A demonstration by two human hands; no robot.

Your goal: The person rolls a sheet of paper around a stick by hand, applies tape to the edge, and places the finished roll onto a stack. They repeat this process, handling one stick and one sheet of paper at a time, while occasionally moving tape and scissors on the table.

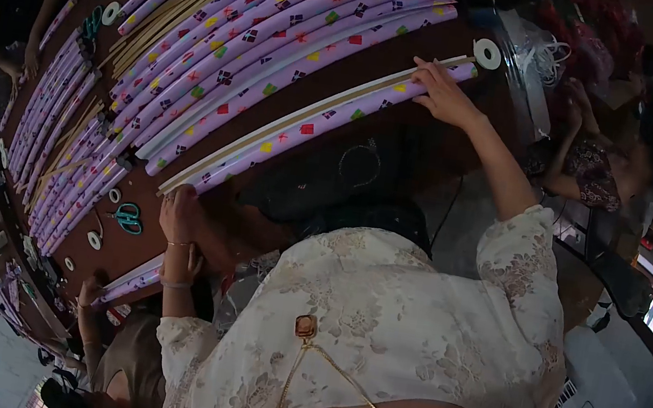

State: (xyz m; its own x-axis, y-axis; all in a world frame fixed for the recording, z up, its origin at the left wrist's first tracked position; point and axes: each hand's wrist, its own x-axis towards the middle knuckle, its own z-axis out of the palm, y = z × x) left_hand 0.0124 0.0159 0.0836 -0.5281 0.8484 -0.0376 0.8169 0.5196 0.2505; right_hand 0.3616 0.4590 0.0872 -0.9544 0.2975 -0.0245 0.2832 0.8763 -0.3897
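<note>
A long roll of purple wrapping paper [287,140] with a gift-box print lies slanting across the table in front of me. Along its far side runs a tan strip [319,115] beside a white edge. My right hand [444,95] rests across the roll's right end, fingers stretched and slightly apart. At the left end my left hand [178,210] is closed around the roll's tip; some of its fingers are hidden. Just beyond the right hand is a white tape roll [487,54].
Many similar wrapping paper rolls [285,35] lie side by side farther back. Teal scissors [127,218] and small tape rolls [94,239] are on the dark table [158,241] at left. A co-worker's hand [91,291] is at lower left; another person [597,166] sits at right.
</note>
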